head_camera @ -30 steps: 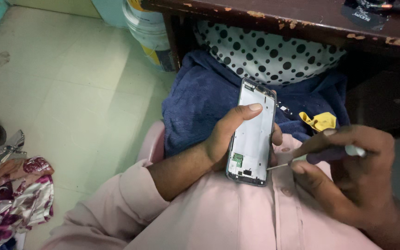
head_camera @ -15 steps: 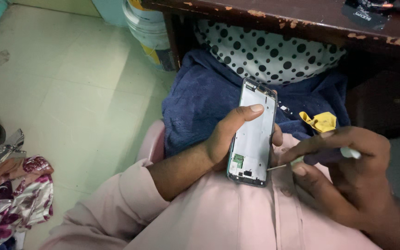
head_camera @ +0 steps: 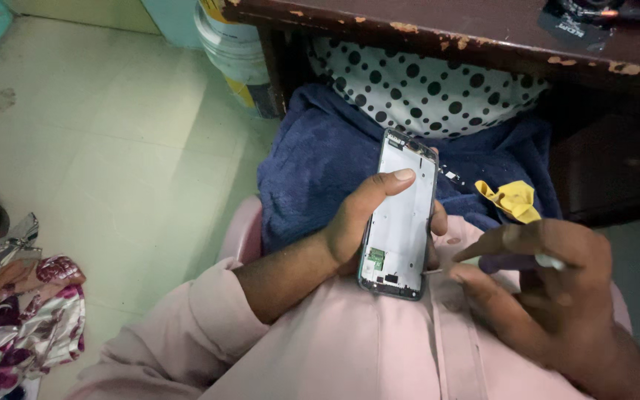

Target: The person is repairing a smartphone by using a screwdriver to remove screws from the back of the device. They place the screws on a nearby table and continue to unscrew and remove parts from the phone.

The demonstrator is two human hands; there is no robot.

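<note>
Nearest the camera, the person's pale pink shirt (head_camera: 350,355) fills the bottom of the view. At four o'clock the right hand (head_camera: 550,289) is closed in a pinch around a thin tool (head_camera: 446,271) with a purple handle, forefinger and thumb stretched along it; the tool's fine metal tip points toward nine o'clock and sits at the lower right edge of the opened phone frame (head_camera: 400,215). The left hand (head_camera: 368,222), at the centre, grips that frame from its left side, thumb laid across the upper face and fingertips showing past the right edge. The frame is held upright over the lap, its white inner plate facing up, with a small green circuit piece near the bottom. Just beyond, toward twelve o'clock, lies a dark blue cloth (head_camera: 320,163) with a crumpled yellow scrap (head_camera: 511,198) at two o'clock. Farther still come a black-dotted white fabric (head_camera: 416,89) and the chipped wooden table edge (head_camera: 438,22). At eight o'clock sits a shiny floral bundle (head_camera: 16,318).
</note>
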